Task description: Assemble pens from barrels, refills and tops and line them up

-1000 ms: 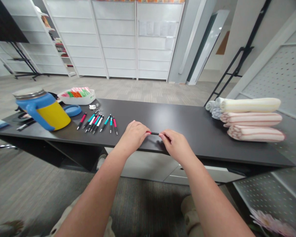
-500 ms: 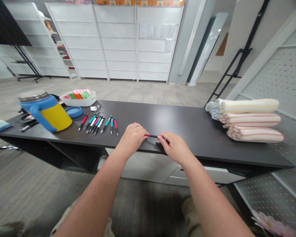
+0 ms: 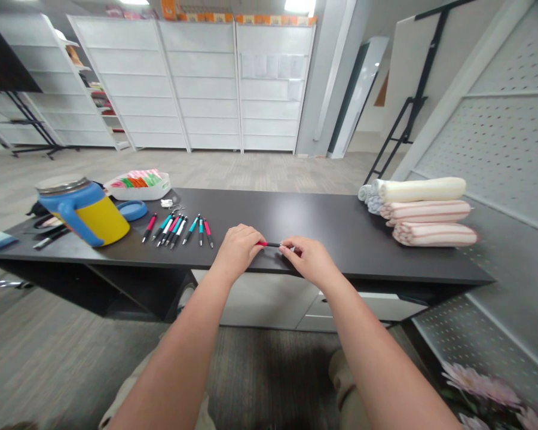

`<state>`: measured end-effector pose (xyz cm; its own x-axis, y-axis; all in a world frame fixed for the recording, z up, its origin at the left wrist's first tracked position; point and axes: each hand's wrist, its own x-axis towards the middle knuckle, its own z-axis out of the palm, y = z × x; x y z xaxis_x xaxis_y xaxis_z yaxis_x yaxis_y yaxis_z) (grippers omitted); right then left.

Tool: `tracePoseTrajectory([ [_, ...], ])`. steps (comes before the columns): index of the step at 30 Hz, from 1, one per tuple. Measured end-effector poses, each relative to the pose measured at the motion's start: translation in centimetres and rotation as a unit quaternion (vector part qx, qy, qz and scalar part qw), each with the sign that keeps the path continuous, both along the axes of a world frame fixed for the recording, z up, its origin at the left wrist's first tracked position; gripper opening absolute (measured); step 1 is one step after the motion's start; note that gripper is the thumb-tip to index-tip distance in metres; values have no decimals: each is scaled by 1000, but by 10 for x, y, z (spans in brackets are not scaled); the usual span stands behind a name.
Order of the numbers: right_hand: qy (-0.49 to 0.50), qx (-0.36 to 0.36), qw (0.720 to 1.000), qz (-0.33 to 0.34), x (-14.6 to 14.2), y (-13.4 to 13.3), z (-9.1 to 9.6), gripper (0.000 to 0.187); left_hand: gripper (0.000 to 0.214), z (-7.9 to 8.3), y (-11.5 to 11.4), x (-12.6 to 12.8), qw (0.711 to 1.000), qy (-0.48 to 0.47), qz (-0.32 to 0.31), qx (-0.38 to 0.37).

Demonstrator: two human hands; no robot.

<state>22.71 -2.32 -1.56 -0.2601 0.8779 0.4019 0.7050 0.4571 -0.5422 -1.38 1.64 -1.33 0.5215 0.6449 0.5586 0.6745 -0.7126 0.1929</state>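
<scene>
Between my two hands, just above the front part of the dark desk (image 3: 291, 209), lies a red pen with a black grip (image 3: 271, 244), held level. My left hand (image 3: 238, 248) pinches its red end. The fingers of my right hand (image 3: 305, 255) close on the tip end, which they partly hide. To the left of my hands several pens (image 3: 173, 230) in red, teal and white lie side by side on the desk, with a red pen (image 3: 208, 232) nearest my left hand.
A yellow and blue mug (image 3: 89, 215) stands at the left, beside a blue lid (image 3: 133, 209). Behind them sits a white tray (image 3: 138, 192) with colourful packets. Rolled towels (image 3: 430, 212) are stacked at the right, near a perforated panel (image 3: 511, 149). Pink flowers (image 3: 479, 385) show at lower right.
The camera view has tilted up and shifted to the right slightly. Both hands keep hold of the pen in nearly the same pose.
</scene>
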Motion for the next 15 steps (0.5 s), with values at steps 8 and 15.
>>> tracePoseTrajectory([
  [8,31,0,999,7,2,-2,4,22,20,-2,8,-2,998,17,-39,-43],
  [15,23,-8,1000,-1,1,-4,5,23,12,-3,9,-3,999,4,-36,-38],
])
